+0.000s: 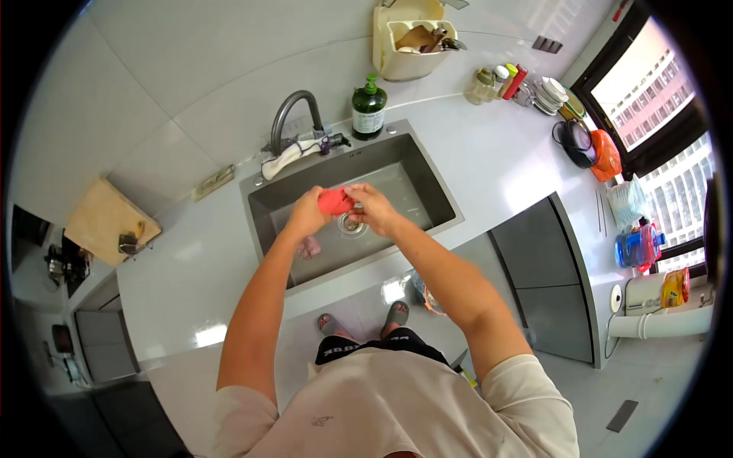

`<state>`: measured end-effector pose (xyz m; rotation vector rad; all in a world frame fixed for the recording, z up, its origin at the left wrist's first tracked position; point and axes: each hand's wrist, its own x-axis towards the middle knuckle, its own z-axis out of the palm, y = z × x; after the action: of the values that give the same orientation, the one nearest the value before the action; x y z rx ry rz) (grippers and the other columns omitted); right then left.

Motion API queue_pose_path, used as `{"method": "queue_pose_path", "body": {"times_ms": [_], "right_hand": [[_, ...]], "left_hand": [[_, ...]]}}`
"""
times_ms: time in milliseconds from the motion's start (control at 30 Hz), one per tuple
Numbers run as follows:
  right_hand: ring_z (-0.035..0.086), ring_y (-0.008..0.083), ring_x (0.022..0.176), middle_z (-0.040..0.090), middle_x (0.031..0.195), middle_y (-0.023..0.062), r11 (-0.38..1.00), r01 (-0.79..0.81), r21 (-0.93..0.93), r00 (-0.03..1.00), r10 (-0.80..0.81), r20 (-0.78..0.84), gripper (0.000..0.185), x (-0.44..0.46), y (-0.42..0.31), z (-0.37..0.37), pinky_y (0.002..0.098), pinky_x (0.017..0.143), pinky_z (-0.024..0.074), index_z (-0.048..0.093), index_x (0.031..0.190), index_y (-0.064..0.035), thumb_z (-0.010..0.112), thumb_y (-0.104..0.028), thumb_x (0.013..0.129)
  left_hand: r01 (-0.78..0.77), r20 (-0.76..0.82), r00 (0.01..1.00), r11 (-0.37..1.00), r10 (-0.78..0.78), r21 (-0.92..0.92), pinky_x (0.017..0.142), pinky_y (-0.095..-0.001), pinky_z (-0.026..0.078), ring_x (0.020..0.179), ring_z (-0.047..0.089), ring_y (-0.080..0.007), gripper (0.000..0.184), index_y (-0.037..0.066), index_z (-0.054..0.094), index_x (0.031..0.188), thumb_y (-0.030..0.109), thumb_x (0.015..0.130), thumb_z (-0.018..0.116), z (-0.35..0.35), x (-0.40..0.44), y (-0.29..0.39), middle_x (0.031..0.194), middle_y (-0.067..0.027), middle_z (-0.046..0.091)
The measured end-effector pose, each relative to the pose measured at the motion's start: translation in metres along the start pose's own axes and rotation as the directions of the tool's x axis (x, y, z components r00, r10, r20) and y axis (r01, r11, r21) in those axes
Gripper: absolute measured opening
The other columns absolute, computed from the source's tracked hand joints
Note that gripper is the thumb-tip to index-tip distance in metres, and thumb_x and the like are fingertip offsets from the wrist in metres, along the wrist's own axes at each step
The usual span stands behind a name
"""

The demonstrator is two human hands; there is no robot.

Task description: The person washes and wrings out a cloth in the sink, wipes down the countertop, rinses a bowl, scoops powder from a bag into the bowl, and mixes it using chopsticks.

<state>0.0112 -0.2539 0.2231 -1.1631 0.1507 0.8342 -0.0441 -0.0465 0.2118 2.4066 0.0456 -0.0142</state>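
Gripping left end of red item (335, 201) w/ L hand (308, 214), clamped on it; touching its right end w/ fingertips of R hand (372, 209), but can't tell if pinched or just in contact. Holding it up over sink (403, 183), left of centre, just off drain (352, 224) as seen from above. Lying below L hand, nr left edge of sink: pink lump (308, 247), too small to ID. Rising behind sink's back edge, toward its back left corner: tap (305, 96), w/ pale cloth (292, 156) draped at base. Standing behind same edge, nearer back right corner: green pump bottle (369, 111). Hanging on wall above: utensil holder (405, 65). Farther out, by counter's (496, 160) back edge, right of sink: jars (498, 83), then stacked dishes (550, 95), dark pot (575, 143) & orange bag (605, 155). Leaning at counter's left end: wooden board (107, 220).
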Motion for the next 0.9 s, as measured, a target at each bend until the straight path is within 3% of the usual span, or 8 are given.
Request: {"method": "queue_pose_path", "body": {"times_ms": [67,133,233,433,633,700,800,900], "right_hand": [[0.062,0.0138,0.094,0.062,0.108,0.0071,0.996,0.077,-0.037,0.997,-0.078,-0.028,0.042,0.002,0.004,-0.012,0.033,0.076,0.055,0.056,0.131,-0.0081,0.07,-0.003,0.092],[0.063,0.017,0.101,0.062,0.11,0.0075,0.976,0.215,-0.039,0.976,-0.216,-0.04,0.045,0.006,0.006,-0.03,0.0336,0.082,0.0551,0.054,0.135,-0.0058,0.067,0.003,0.092],[0.064,0.0189,0.103,0.063,0.112,0.0083,0.913,0.399,0.089,0.917,-0.399,-0.017,0.05,-0.007,-0.003,-0.053,0.0332,0.084,0.0545,0.052,0.138,-0.0042,0.066,0.006,0.091],[0.064,0.0166,0.106,0.067,0.121,0.0056,0.932,0.358,-0.059,0.929,-0.349,0.123,0.044,-0.054,-0.038,-0.109,0.0329,0.092,0.0522,0.055,0.138,-0.0071,0.067,-0.001,0.096],[0.064,0.0111,0.101,0.071,0.106,0.0019,0.829,0.516,-0.215,0.844,-0.536,-0.039,0.027,-0.09,-0.048,-0.156,0.0297,0.09,0.0514,0.065,0.125,-0.0076,0.072,-0.012,0.099],[0.064,0.0113,0.085,0.069,0.1,0.0027,0.77,0.607,-0.196,0.768,-0.632,-0.103,0.018,-0.101,-0.046,-0.169,0.0284,0.076,0.053,0.064,0.118,-0.0078,0.067,-0.015,0.102],[0.047,0.0096,0.053,0.062,0.078,0.0011,0.856,0.516,0.023,0.801,-0.472,-0.369,0.014,-0.146,-0.059,-0.172,0.0271,0.046,0.0347,0.06,0.104,-0.008,0.06,-0.022,0.105],[0.047,0.009,0.053,0.059,0.075,0.0003,0.864,0.497,-0.081,0.721,-0.463,-0.516,0.015,-0.181,-0.063,-0.188,0.026,0.045,0.0332,0.06,0.106,-0.0089,0.059,-0.024,0.106]], "left_hand": [[0.009,0.038,0.999,0.996,-0.006,-0.092,0.086,-0.0423,0.056,0.106,0.072,-0.0324,0.064,0.005,0.062,0.129,0.022,0.075,0.091,0.0,-0.009,0.029,0.116,-0.0173,0.073],[0.287,0.22,0.954,0.822,-0.202,-0.492,0.09,-0.0351,0.055,0.111,0.069,-0.0195,0.057,0.001,0.059,0.136,0.018,0.088,0.083,0.003,-0.012,0.05,0.122,-0.0124,0.072],[0.239,0.175,0.971,0.627,-0.163,-0.741,0.094,-0.0304,0.054,0.114,0.067,-0.0149,0.041,-0.002,0.059,0.137,0.01,0.099,0.07,0.021,-0.007,0.064,0.13,-0.0105,0.07],[0.03,-0.013,0.996,0.491,-0.084,-0.87,0.1,-0.0309,0.053,0.115,0.068,-0.0175,0.035,-0.001,0.06,0.137,0.008,0.104,0.063,0.068,0.016,0.089,0.128,-0.0116,0.071],[0.038,0.005,0.997,0.417,-0.08,-0.908,0.095,-0.0332,0.057,0.106,0.071,-0.017,0.03,0.0,0.06,0.134,0.01,0.106,0.06,0.102,0.04,0.149,0.118,-0.0126,0.074],[0.027,0.027,1.0,0.455,-0.007,-0.89,0.092,-0.032,0.057,0.102,0.071,-0.0158,0.029,0.001,0.061,0.133,0.015,0.107,0.061,0.119,0.052,0.161,0.113,-0.0115,0.074],[0.038,0.04,0.999,0.469,-0.005,-0.883,0.09,-0.0307,0.054,0.103,0.067,-0.0143,0.035,0.002,0.062,0.134,0.023,0.106,0.066,0.146,0.066,0.181,0.114,-0.0088,0.071],[0.145,0.141,0.989,0.303,-0.034,-0.942,0.094,-0.0304,0.053,0.108,0.065,-0.0141,0.037,0.001,0.059,0.137,0.022,0.107,0.065,0.176,0.072,0.204,0.123,-0.0076,0.067]]}}
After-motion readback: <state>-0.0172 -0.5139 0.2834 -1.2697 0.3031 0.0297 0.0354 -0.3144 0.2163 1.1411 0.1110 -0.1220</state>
